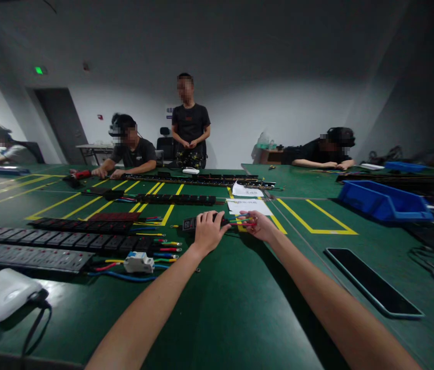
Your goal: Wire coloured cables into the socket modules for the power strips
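My left hand (209, 232) lies over a short black socket module (189, 224) on the green table, its fingers wrapped round it. Coloured wires (236, 221), green, yellow and red, come out of the module's right end. My right hand (258, 225) pinches these wires near their ends. Just behind the hands lies a white paper sheet (249, 207) with print on it. To the left, long black socket strips (58, 239) lie in rows, with wires ending in metal lugs. A white and blue breaker (138, 262) sits among the nearest strip's wires.
A phone (373, 281) lies at the right, with a blue bin (384, 200) behind it. A white device with a strap (4, 293) is at the near left. Yellow tape marks the green table (217, 318). Several people are across the table, one standing (190, 123).
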Tool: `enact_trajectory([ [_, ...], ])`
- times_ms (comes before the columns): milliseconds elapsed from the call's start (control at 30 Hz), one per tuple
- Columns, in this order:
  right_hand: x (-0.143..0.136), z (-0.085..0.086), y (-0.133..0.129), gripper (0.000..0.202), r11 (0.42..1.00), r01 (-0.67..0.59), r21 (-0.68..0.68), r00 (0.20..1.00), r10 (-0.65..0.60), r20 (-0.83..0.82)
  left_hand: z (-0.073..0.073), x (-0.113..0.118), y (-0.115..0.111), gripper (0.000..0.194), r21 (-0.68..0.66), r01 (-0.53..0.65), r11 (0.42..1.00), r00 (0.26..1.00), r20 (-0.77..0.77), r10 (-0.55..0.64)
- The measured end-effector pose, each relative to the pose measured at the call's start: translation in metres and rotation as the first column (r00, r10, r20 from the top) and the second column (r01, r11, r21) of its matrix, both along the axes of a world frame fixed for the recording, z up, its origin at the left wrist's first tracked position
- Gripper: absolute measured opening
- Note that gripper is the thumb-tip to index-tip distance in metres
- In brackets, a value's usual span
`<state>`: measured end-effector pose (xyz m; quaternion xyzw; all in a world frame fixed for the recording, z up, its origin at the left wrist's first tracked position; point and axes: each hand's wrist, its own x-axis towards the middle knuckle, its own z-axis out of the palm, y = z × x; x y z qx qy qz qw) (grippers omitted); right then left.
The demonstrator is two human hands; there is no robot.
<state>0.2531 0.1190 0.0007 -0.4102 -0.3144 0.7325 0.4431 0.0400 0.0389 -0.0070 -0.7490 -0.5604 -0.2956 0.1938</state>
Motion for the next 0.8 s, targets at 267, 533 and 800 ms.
enact_trajectory([
  [267,0.0030,0.0068,-0.0024,0.029,0.998,-0.056,0.032,0.990,0.052,0.129,-0.0003,-0.0006,-0.0001,0.051,0.005,0.008,1.000,1.000,0.003,-0.008],
  [533,0.0008,0.0037,-0.0008,0.028,0.999,-0.029,0.045,0.994,0.024,0.103,0.0007,-0.0008,-0.0005,0.051,-0.007,0.006,1.000,1.000,0.018,-0.005],
  [800,-0.0039,0.0054,0.0012,0.026,0.999,0.027,-0.046,0.999,-0.025,0.038,0.0001,-0.0004,0.0002,0.052,-0.008,0.001,1.000,1.000,0.004,-0.001],
])
